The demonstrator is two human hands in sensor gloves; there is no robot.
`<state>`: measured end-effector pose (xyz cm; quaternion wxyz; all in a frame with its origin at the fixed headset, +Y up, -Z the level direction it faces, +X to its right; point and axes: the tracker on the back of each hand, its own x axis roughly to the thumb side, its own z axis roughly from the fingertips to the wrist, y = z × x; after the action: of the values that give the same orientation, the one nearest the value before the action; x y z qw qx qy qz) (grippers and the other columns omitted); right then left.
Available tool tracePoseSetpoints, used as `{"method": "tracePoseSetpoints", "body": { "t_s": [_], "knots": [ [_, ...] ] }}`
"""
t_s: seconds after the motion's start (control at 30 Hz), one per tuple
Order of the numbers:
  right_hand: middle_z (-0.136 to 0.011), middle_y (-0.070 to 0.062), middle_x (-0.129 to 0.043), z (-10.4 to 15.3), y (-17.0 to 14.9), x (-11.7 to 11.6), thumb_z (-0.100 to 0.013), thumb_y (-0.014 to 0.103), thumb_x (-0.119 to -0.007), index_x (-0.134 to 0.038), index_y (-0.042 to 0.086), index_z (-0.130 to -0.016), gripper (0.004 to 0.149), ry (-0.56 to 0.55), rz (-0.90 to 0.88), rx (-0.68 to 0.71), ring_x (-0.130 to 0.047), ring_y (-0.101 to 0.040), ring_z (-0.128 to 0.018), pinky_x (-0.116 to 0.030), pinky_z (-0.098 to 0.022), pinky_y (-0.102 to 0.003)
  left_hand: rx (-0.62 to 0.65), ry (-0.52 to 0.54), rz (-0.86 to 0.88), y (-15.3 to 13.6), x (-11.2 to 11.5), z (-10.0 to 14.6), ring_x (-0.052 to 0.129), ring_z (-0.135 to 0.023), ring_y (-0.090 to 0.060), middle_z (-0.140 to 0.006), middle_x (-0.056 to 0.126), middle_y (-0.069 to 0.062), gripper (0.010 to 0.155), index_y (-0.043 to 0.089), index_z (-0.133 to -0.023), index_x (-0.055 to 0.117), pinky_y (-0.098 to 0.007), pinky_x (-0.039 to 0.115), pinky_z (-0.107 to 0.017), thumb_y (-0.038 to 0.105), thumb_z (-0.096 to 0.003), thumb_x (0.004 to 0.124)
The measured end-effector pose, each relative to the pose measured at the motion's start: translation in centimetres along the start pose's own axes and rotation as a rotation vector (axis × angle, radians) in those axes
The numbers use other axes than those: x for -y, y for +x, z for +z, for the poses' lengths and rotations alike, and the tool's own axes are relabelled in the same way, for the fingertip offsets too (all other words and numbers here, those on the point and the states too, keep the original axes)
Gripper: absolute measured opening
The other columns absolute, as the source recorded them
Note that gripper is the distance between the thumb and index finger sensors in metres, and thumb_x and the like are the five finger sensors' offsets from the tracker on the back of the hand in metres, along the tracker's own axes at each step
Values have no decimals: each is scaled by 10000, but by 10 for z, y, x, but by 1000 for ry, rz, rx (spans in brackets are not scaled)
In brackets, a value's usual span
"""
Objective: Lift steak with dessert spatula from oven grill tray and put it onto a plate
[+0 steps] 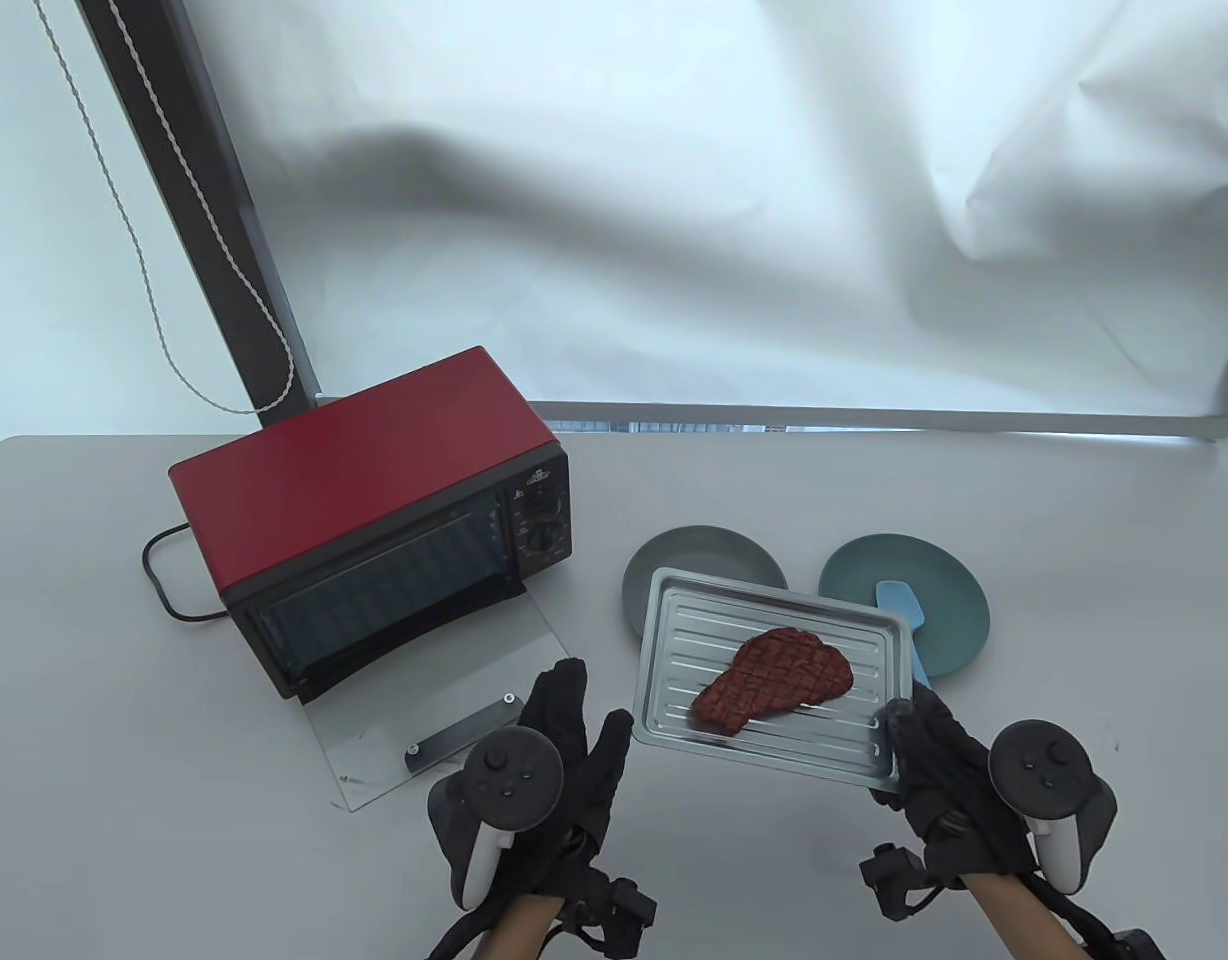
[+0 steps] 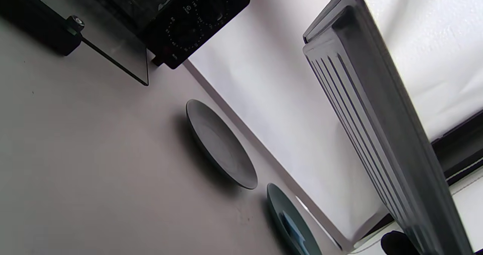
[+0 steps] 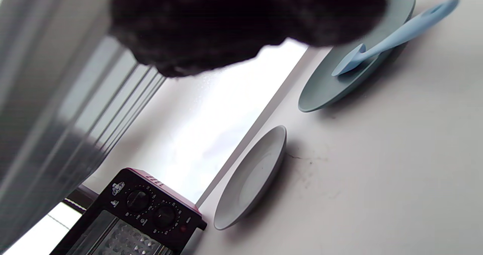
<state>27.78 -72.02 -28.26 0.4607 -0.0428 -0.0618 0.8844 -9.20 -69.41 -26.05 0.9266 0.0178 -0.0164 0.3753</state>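
A brown grill-marked steak (image 1: pixel 774 680) lies on the ribbed metal oven tray (image 1: pixel 694 620), which is off the table. My right hand (image 1: pixel 909 745) grips the tray's near right corner. Its glove (image 3: pixel 245 17) fills the top of the right wrist view, beside the tray (image 3: pixel 45 115). My left hand (image 1: pixel 574 730) is open, fingers straight, thumb close to the tray's near left corner. The left wrist view shows only the tray's underside (image 2: pixel 369 108). The light blue spatula (image 1: pixel 904 610) (image 3: pixel 396 32) rests on the teal plate (image 1: pixel 864 590) (image 3: pixel 328 89). The tray partly hides a grey plate (image 1: pixel 704 560) (image 3: pixel 253 179).
A red toaster oven (image 1: pixel 374 500) (image 3: pixel 151 209) stands at the left. Its glass door (image 1: pixel 444 720) lies flat on the table in front of my left hand. A black cable (image 1: pixel 159 580) loops at the oven's left. A white backdrop hangs behind the table.
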Motion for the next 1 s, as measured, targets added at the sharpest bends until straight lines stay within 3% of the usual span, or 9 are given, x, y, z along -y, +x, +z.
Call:
{"method": "tracePoseSetpoints", "body": {
  "t_s": [0.17, 0.27, 0.47, 1.0],
  "knots": [
    [-477, -30, -1051, -1, -5, -5, -630, 302, -659, -552, 52, -1013, 470, 19, 38, -12, -1023, -58, -203, -896, -224, -243, 43, 112, -388, 6, -1, 4, 228, -1110, -542, -1217, 157, -279, 750, 190, -1191, 161, -790, 301, -684, 587, -621, 444],
    [-477, -31, -1051, -1, -8, -9, -633, 302, -652, -550, 52, -1013, 467, 35, 63, -22, -1024, -58, -204, -895, -225, -245, 43, 117, -504, 7, 1, 5, 185, -1109, -541, -1216, 116, -279, 751, 205, -1192, 133, -801, 281, -674, 600, -619, 417],
    [-491, -35, -1048, -2, -21, -19, -638, 302, -637, -540, 53, -1018, 464, 88, 82, -72, -1025, -64, -218, -894, -236, -249, 30, 108, -590, 5, 3, 4, 137, -1108, -541, -1217, 77, -274, 752, 223, -1190, 110, -813, 243, -666, 609, -614, 401],
    [-495, -46, -1050, -4, -39, -35, -640, 304, -624, -547, 66, -1019, 454, 183, 203, -133, -1025, -83, -225, -889, -244, -265, 7, 47, -595, -1, 5, 1, 130, -1108, -539, -1216, 70, -274, 752, 224, -1191, 118, -813, 241, -669, 612, -611, 396]
  ]
}}
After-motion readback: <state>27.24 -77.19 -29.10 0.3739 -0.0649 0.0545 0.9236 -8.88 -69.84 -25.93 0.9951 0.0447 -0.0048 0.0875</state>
